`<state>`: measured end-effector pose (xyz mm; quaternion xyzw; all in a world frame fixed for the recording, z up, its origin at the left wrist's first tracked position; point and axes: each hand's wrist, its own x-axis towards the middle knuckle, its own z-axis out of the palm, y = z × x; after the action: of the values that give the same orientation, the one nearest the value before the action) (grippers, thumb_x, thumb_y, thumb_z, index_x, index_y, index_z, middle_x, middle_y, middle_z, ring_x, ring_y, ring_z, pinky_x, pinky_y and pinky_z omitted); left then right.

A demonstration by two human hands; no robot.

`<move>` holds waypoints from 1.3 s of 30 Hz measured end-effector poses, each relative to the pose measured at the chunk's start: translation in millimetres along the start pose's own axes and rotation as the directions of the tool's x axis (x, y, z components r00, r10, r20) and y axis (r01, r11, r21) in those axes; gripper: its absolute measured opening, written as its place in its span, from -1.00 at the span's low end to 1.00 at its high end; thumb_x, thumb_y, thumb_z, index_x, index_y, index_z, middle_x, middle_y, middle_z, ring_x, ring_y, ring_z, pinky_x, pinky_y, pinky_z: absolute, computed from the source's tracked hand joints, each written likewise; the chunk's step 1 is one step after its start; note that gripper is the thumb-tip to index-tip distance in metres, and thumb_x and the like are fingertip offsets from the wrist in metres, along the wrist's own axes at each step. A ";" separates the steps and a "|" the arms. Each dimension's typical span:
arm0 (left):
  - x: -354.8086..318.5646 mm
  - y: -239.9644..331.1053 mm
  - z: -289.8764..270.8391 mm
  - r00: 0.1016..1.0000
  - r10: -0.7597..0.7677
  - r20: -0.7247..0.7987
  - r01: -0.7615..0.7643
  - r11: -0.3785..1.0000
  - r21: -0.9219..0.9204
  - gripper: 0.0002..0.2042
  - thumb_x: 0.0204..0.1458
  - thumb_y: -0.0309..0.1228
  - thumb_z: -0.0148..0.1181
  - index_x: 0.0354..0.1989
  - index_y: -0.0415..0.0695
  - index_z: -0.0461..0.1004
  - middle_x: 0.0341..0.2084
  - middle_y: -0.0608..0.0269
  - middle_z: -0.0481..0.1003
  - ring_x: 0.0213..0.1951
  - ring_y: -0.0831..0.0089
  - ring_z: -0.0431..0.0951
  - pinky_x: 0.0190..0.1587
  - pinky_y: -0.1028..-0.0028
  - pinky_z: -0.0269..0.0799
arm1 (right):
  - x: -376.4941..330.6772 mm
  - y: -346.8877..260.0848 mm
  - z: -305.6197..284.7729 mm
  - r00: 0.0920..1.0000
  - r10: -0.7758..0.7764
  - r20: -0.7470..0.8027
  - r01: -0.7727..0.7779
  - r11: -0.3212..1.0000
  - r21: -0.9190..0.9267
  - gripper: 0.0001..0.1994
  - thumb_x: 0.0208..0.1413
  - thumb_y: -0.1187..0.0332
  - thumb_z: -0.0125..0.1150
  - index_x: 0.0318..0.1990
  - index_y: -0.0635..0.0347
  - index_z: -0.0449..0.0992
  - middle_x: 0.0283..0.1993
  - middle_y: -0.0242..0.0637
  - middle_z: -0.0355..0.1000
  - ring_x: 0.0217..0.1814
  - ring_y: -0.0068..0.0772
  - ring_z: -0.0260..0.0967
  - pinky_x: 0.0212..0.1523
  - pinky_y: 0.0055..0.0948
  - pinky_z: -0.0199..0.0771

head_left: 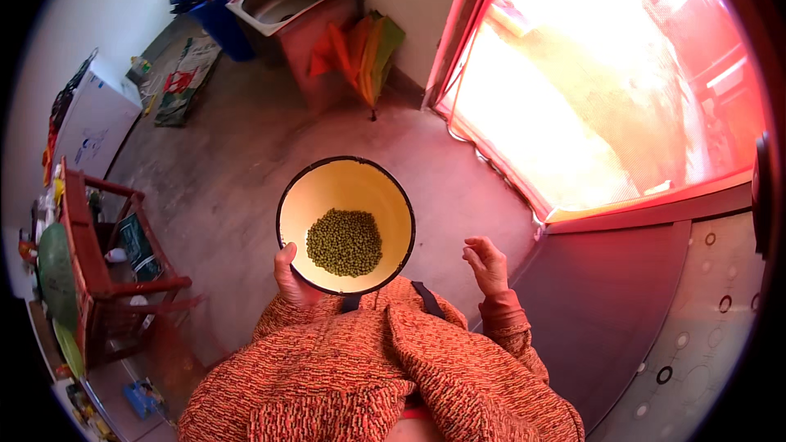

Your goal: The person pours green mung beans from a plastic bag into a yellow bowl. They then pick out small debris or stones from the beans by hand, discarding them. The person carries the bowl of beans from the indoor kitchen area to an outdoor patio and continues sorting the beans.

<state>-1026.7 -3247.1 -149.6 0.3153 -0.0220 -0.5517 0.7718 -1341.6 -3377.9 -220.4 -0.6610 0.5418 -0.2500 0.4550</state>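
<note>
1. L hand [293, 280]: gripping bowl [344, 184] at lower-L rim, thumb over edge.
2. R hand [486, 267]: holding nothing, fingers loosely bent, apart from bowl's R edge.
3. Green beans [344, 242]: loose pile, approx. mid-bowl, nearer lower edge; prob. hard, rolly if tilted.
4. Bowl: looks stiff, prob. fairly light; best hold = opp. rim edges, w/ both hands.

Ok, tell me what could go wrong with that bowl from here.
First, only the left hand grips the bowl, at one side of the rim, so it might tip. Second, the beans lie loose, so a jolt could scatter them over the floor. Third, the right hand is off the bowl, so it may be late to steady it.
</note>
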 end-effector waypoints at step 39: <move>772.9 -198.7 450.5 0.884 -0.452 0.120 0.443 0.892 0.092 -0.24 -0.06 0.02 0.07 0.27 -0.21 0.11 0.18 -0.01 0.26 0.16 0.14 0.30 0.19 0.15 0.23 | 1071.9 -94.2 -399.1 0.969 0.024 -0.246 -0.024 1.000 0.004 -0.14 0.16 -0.06 0.07 0.38 0.36 -0.15 0.42 0.09 -0.09 0.45 -0.14 -0.10 0.39 -0.31 -0.11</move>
<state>-1063.6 -4162.6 -133.4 0.2968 -0.0190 -0.7343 0.6102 -1315.7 -4521.7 -128.6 -0.6181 0.6020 -0.3247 0.3875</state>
